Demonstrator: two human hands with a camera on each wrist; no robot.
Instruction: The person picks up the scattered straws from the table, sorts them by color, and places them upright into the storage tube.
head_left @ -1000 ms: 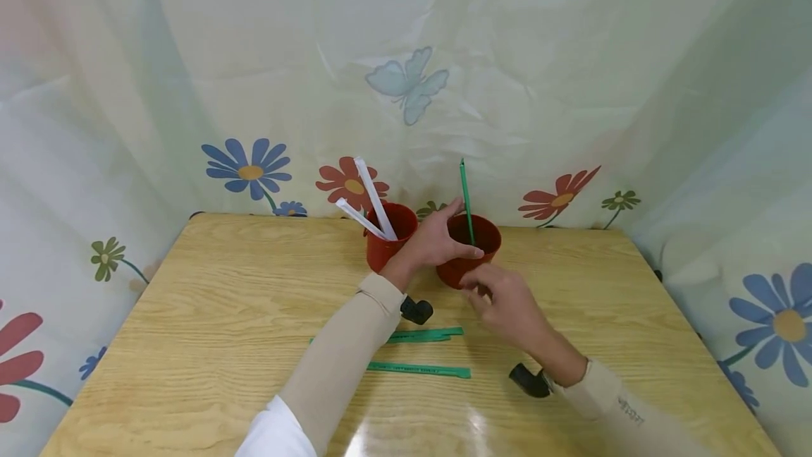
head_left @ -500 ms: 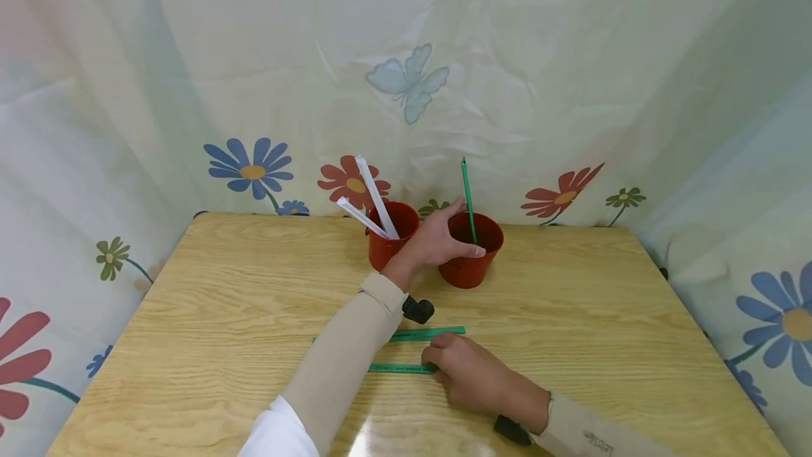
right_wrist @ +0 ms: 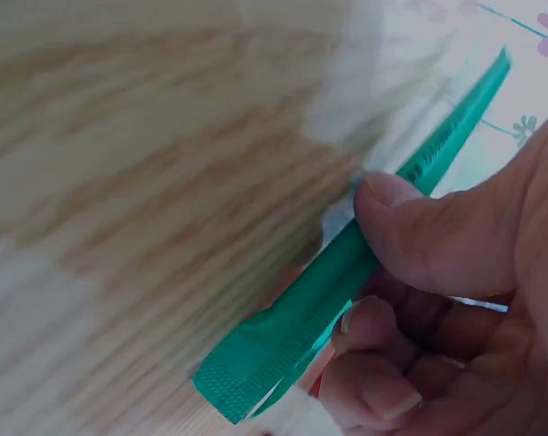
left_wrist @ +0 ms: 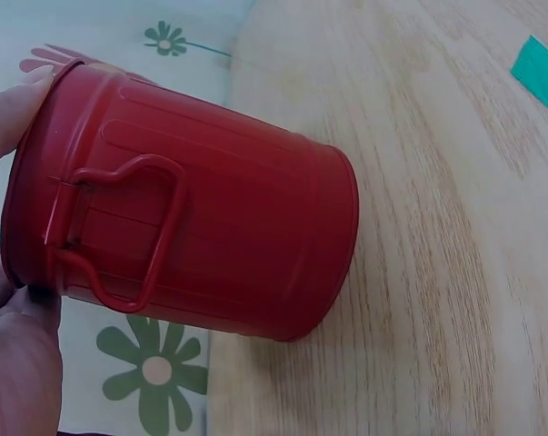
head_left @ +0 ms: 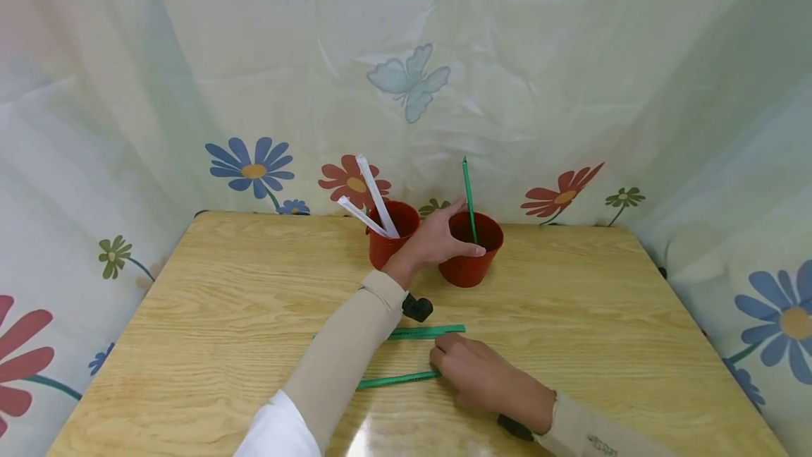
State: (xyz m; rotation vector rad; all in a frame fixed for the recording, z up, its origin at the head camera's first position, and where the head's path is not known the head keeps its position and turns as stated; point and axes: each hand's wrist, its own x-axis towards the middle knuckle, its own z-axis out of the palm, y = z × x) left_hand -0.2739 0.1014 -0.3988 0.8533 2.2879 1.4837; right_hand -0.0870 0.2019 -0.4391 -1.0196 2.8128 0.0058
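Observation:
My left hand (head_left: pixel 438 240) holds the rim of the right-hand red bucket (head_left: pixel 466 272), its thumb on the near side. A thin green wrapped straw (head_left: pixel 469 189) stands upright inside that bucket. In the left wrist view the bucket's folded wire handle (left_wrist: pixel 160 236) shows. Lower down, over the tabletop, my right hand (head_left: pixel 472 372) pinches one end of another green wrapped straw (head_left: pixel 400 380). The right wrist view shows thumb and fingers on the green wrapper (right_wrist: pixel 301 313), with its crimped end sticking out. My left sleeve covers the straw's far end in the head view.
Beside the held bucket stands a second red bucket (head_left: pixel 382 252) with white wrapped straws (head_left: pixel 376 192) leaning in it. More green wrapped straws (head_left: pixel 421 333) lie on the wooden table (head_left: pixel 254 288). A flowered curtain (head_left: pixel 539 90) hangs behind the table.
My right hand has come down from beside the bucket to the green straw nearest me and grips its end; that straw is now tilted. My left hand stays on the bucket.

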